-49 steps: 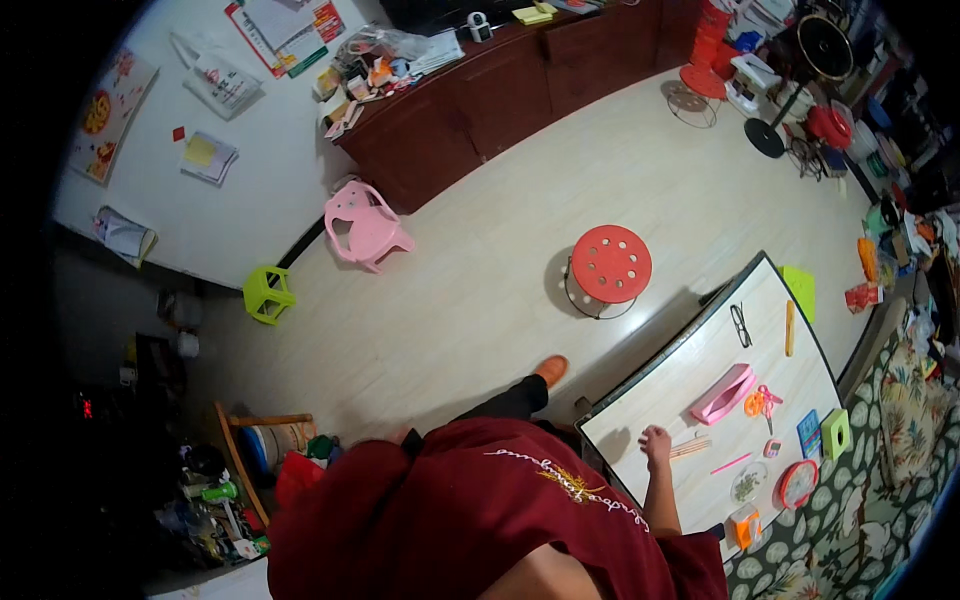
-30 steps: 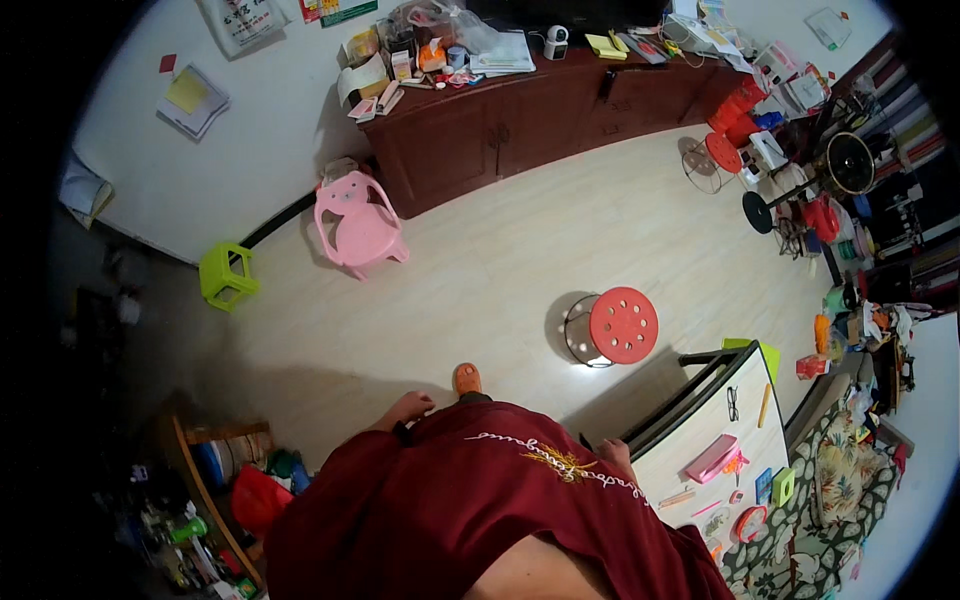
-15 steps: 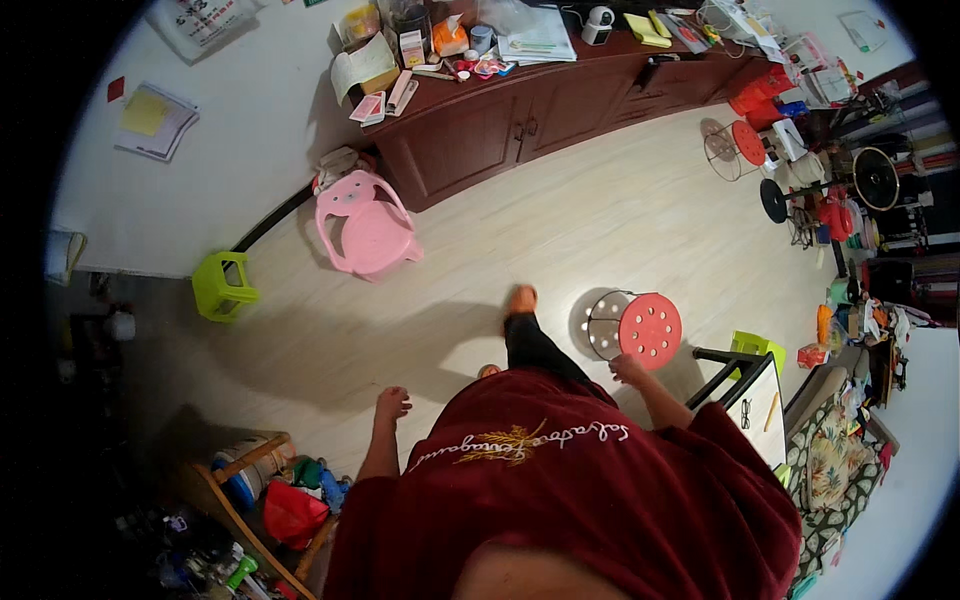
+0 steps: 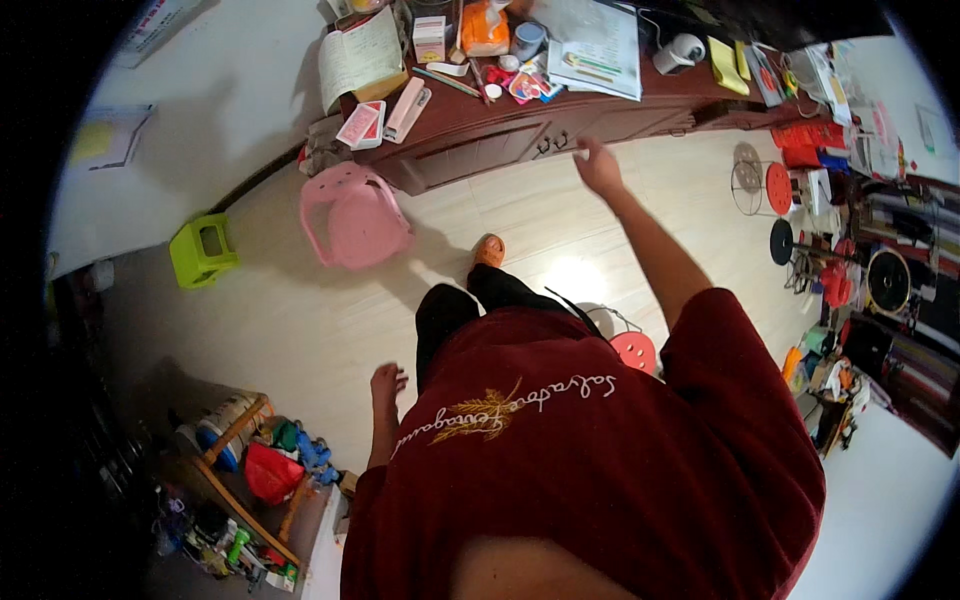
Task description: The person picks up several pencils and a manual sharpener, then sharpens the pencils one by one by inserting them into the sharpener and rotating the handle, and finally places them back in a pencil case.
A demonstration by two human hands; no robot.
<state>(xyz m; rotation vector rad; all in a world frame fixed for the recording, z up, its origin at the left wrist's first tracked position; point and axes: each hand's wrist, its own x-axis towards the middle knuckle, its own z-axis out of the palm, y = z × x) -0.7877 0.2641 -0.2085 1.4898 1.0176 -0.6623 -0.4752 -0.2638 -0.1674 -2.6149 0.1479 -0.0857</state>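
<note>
- One right hand (image 4: pixel 602 170), bare, stretched out ahead; fingers slightly apart. From where I stand it overlaps the front of the far cabinet (image 4: pixel 475 158), just beside the paired door handles (image 4: pixel 544 146); whether it touches, I cannot tell.
- One left hand (image 4: pixel 387 382), bare, hanging low beside the body, nearest the dark trousers (image 4: pixel 440 318); fingers loosely curled, small gaps between them.
- One cabinet, dark red wood, standing far across the room along the wall, its top crowded.
- On its left end: an open notebook (image 4: pixel 358 62), red-and-white cards (image 4: pixel 362 124) and a pink stapler-shaped article (image 4: pixel 407 110).
- On its middle: an orange tissue pack (image 4: pixel 487 32), a blue-grey cup (image 4: pixel 528 40) and a sheaf of papers (image 4: pixel 595 52).
- Farther right on it: a white camera (image 4: pixel 682 53) and a yellow notepad (image 4: pixel 728 66).
- One pink chair (image 4: pixel 362 225), in front of the cabinet's left end.
- One green stool (image 4: pixel 203 250), left of that chair.
- One red stool (image 4: pixel 634 350), right of the body, partly hidden by the maroon shirt (image 4: pixel 590 480).
- One orange shoe (image 4: pixel 489 250), on the floor ahead.
- One red bag (image 4: pixel 272 472), near left, beside a wooden frame (image 4: pixel 240 508).
</note>
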